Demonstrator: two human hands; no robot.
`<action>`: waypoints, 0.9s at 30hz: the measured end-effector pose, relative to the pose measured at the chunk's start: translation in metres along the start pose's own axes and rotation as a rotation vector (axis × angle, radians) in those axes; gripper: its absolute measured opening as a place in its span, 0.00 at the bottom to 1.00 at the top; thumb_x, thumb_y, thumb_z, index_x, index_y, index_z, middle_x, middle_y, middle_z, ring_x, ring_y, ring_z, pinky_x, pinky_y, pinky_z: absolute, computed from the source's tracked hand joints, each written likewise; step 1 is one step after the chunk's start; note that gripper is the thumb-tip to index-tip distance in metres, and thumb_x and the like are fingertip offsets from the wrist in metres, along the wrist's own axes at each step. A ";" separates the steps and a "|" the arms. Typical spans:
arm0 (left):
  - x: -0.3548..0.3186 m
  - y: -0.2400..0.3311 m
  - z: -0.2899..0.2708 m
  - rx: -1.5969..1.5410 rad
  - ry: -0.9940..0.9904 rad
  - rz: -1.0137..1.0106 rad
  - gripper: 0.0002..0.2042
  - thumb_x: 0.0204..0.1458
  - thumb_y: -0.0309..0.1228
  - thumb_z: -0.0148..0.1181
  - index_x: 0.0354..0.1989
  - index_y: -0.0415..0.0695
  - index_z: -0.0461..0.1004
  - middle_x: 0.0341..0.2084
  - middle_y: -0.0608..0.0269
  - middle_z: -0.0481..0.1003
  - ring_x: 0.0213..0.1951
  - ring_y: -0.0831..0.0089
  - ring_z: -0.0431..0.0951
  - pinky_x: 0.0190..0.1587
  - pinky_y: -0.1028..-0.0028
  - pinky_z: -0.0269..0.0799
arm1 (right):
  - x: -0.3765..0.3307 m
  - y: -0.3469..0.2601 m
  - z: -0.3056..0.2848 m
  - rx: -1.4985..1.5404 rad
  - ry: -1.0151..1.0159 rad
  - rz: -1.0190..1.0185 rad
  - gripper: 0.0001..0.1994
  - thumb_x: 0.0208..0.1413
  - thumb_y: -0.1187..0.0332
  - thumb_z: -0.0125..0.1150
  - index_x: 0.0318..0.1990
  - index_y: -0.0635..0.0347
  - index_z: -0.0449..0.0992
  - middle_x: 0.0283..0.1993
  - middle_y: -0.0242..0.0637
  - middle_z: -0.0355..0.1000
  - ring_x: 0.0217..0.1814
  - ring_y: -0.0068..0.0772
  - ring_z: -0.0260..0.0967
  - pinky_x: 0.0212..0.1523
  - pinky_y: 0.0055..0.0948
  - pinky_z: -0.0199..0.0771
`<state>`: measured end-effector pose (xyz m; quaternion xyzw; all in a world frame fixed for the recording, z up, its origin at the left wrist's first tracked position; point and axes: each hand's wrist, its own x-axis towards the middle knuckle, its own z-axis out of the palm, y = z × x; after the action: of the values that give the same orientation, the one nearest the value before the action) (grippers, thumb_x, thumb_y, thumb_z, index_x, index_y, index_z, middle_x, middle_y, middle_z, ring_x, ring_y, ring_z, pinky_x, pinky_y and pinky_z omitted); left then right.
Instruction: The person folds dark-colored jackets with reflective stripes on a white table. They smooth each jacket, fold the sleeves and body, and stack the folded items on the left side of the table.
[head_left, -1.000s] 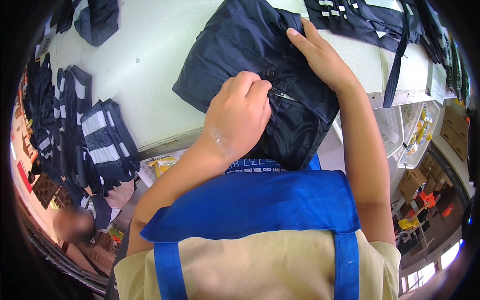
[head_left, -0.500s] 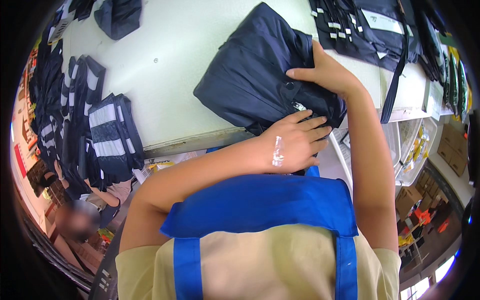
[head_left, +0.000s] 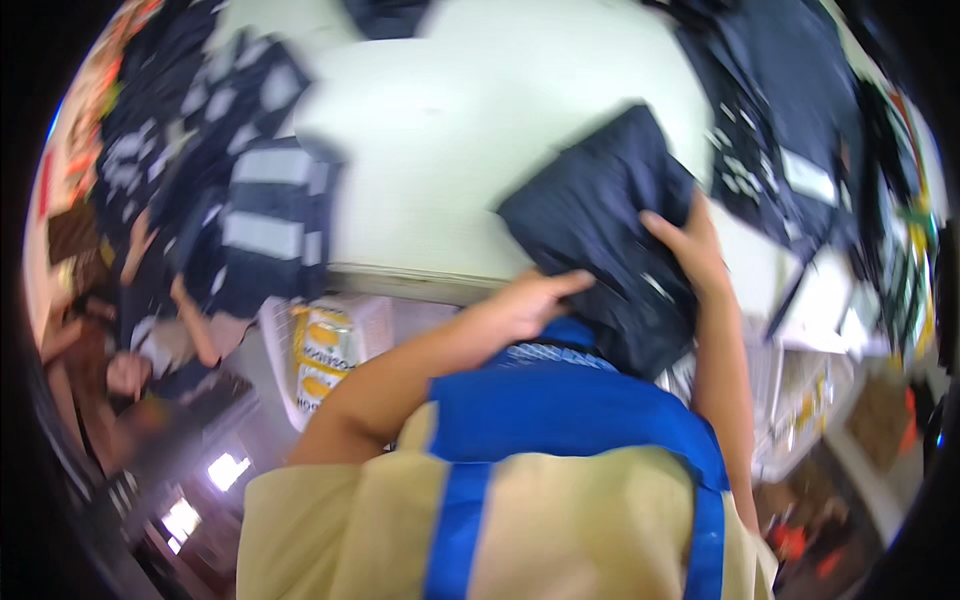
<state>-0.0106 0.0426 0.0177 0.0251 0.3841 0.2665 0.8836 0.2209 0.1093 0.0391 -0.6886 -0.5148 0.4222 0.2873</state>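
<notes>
A pale table carries dark striped garments at its left edge — more dark pieces lie right; a white basket sits below.

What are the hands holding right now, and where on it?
A dark navy bag. The right hand grips its right edge; the left hand lies flat at its near edge, grip unclear because of blur.

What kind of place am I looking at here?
Probably a garment or bag workshop. A pale worktable carries stacks of dark pieces with reflective stripes, and both hands, left hand and right hand, handle a dark fabric bag at its edge.
</notes>
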 end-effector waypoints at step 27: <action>-0.006 0.073 -0.038 0.334 0.359 0.311 0.19 0.51 0.33 0.56 0.49 0.34 0.71 0.38 0.52 0.75 0.38 0.65 0.77 0.41 0.71 0.73 | -0.065 -0.054 -0.028 -0.720 -0.206 -0.361 0.28 0.29 0.62 0.73 0.35 0.69 0.65 0.38 0.54 0.65 0.42 0.59 0.64 0.43 0.48 0.66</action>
<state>-0.0734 0.0962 0.0128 0.1810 0.5646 0.3321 0.7336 0.2134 0.0652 0.1156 -0.5979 -0.7681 0.2248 0.0445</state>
